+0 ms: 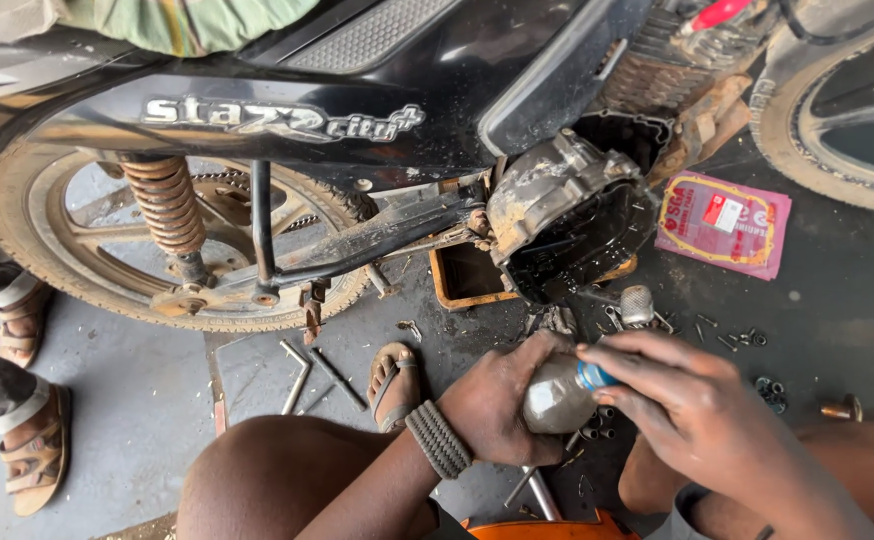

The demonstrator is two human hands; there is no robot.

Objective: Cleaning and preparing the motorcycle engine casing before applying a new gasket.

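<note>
Left hand [507, 405] wraps around a small plastic bottle [560, 395], held low in frame just above the floor [147, 410], between the person's knees. Right hand [687, 400] grips the blue cap [593, 377] end with thumb and fingers. Both hands clamped on the bottle, touching each other across it.

Containers:
- bottle: clear plastic, holds a murky grey-brown liquid, fairly full; exact level hard to tell under the fingers.
- orange tray [472, 280] on the floor under the engine, mostly hidden by the casing; contents look dark, can't tell what.
- pink packet [725, 222] flat on the floor, right of the engine, looks sealed.

Bottle look: grimy, stubby, rounded body, blue cap. Most of the body is covered by the left hand.

Around: black motorcycle [357, 110], engine side cover [547, 190] hanging off, open dark clutch cavity [582, 245] behind it. Loose bolts [742, 338] and small parts scattered on the wet floor near the hands. L-shaped wrench [297, 375] by the sandalled foot [394, 375]. Woven band [439, 438] on the left wrist.

Cut off: another person's sandalled feet [32, 440] at left edge, front wheel [852, 110] top right, orange object [547, 527] at bottom edge – can't identify.
</note>
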